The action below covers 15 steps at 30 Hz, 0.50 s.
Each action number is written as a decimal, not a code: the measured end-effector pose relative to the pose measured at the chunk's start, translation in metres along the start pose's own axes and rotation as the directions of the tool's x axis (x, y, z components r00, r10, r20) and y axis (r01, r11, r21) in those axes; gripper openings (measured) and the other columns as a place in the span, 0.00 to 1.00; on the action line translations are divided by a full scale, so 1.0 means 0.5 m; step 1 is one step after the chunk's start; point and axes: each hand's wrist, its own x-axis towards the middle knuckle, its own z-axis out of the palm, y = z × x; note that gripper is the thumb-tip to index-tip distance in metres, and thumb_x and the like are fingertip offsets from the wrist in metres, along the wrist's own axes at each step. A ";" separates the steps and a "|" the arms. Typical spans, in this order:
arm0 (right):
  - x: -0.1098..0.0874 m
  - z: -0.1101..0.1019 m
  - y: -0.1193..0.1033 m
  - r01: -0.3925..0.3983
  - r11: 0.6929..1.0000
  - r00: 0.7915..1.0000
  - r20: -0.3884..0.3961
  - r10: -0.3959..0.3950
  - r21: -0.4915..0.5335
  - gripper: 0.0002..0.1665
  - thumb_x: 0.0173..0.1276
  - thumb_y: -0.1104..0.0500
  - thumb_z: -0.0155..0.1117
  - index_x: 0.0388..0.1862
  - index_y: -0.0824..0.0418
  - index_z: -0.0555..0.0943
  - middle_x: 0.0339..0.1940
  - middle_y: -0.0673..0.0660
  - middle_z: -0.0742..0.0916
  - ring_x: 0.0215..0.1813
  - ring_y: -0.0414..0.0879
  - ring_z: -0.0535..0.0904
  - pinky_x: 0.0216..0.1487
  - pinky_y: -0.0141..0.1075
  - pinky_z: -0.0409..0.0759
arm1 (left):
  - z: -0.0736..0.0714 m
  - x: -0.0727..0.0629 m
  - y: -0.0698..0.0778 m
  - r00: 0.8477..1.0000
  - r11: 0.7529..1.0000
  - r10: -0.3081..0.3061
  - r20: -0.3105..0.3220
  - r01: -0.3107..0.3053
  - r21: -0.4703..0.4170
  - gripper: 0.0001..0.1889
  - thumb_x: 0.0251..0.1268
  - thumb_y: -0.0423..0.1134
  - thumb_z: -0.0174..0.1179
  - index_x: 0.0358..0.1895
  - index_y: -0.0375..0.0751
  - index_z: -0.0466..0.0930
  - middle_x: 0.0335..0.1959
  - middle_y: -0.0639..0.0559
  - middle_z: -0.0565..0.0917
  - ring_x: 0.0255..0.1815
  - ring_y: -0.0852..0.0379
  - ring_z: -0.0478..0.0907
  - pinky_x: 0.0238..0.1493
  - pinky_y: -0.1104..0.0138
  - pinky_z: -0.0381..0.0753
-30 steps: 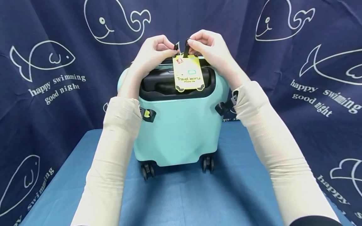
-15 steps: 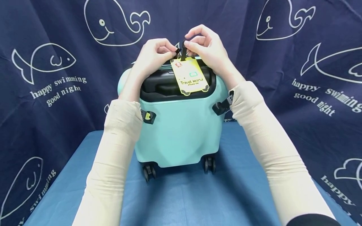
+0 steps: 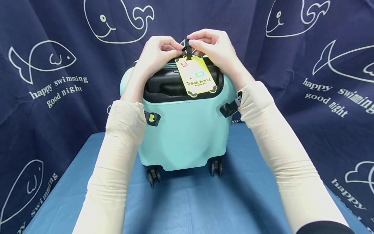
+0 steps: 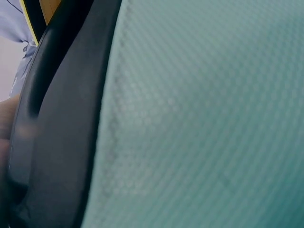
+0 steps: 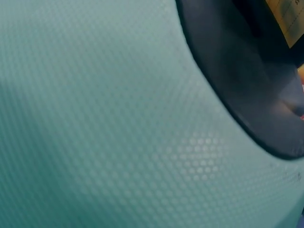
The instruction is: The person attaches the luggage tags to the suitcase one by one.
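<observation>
A yellow luggage tag (image 3: 196, 76) printed "Travel World" hangs tilted over the black recess at the top of a mint-green suitcase (image 3: 184, 133). Its black strap (image 3: 188, 49) runs up between my two hands. With thumb and forefinger my right hand (image 3: 217, 48) pinches the upper part of the strap. Just left of it, my left hand (image 3: 157, 55) pinches a small dark end of the strap. The suitcase handle is mostly hidden behind the hands and tag. Close up, the left wrist view is filled by the suitcase shell (image 4: 199, 114) and its black trim (image 4: 66, 123).
The suitcase stands upright on black wheels (image 3: 215, 167) on a blue-covered table (image 3: 187, 208). Behind and at both sides hangs a dark blue curtain (image 3: 233, 16) with white whale and fish drawings. A corner of the tag (image 5: 289, 19) shows in the right wrist view.
My right hand has shifted slightly left, bringing the strap closer to my left fingertips. The tag has swung from nearly straight to tilted, its lower end toward the right.
</observation>
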 end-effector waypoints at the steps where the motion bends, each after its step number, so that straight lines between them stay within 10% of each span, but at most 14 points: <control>1: 0.000 -0.001 -0.003 -0.016 0.999 1.000 0.004 0.016 -0.039 0.15 0.61 0.56 0.67 0.47 0.58 0.84 0.37 0.47 0.86 0.36 0.42 0.80 0.42 0.29 0.76 | -0.001 0.000 0.001 1.000 1.000 0.002 0.000 -0.002 -0.005 0.09 0.61 0.39 0.61 0.43 0.45 0.85 0.40 0.54 0.87 0.40 0.67 0.80 0.44 0.75 0.70; 15: 0.000 0.003 -0.008 -0.068 0.961 0.998 -0.028 0.063 -0.266 0.17 0.59 0.46 0.68 0.47 0.47 0.85 0.42 0.41 0.88 0.43 0.32 0.79 0.44 0.24 0.70 | -0.004 0.003 -0.004 0.998 0.990 -0.068 0.005 0.068 -0.120 0.08 0.58 0.39 0.65 0.40 0.43 0.84 0.33 0.57 0.87 0.37 0.68 0.80 0.44 0.75 0.70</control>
